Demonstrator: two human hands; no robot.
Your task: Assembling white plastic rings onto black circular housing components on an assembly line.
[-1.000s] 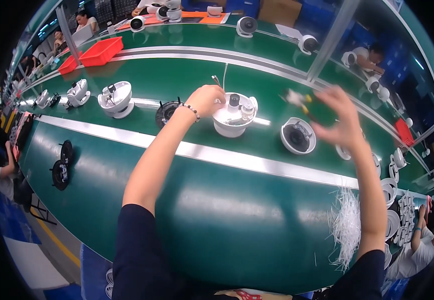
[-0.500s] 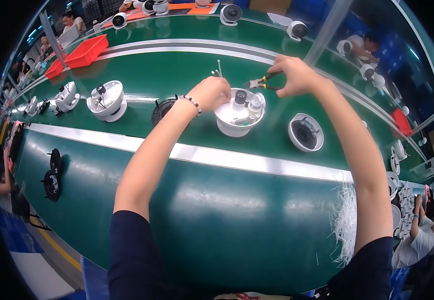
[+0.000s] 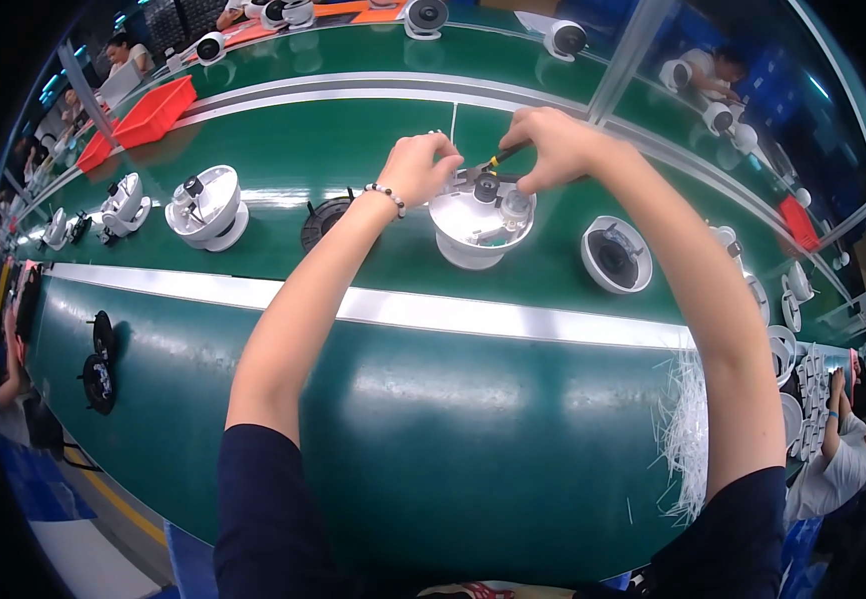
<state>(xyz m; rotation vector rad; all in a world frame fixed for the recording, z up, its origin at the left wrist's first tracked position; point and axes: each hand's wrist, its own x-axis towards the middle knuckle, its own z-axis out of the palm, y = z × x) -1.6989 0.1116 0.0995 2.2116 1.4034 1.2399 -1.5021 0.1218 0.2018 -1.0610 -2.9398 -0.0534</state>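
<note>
A white round housing [image 3: 475, 248] with its open side up stands on the green belt, a dark cylindrical part and a clear-white round part inside it. My right hand [image 3: 565, 152] grips cutting pliers [image 3: 494, 161] with black and yellow handles; their jaws are over the housing's far rim, near my left fingers. At the rim's far left my left hand [image 3: 415, 172], with a beaded bracelet, is closed in a pinch; what it holds is hidden. A thin white strip [image 3: 455, 122] sticks up between my hands.
Another open white housing [image 3: 205, 212] stands left, with a black round part [image 3: 325, 222] behind my left forearm. A white shell [image 3: 617, 256] with a black inside lies right. Cut white strips [image 3: 688, 434] are heaped by my right elbow. Two black parts [image 3: 100, 379] lie at left.
My right hand has moved left, bringing the pliers' jaws over the housing's far rim, close to my left fingers. My left hand has shifted slightly, and the view has turned a little.
</note>
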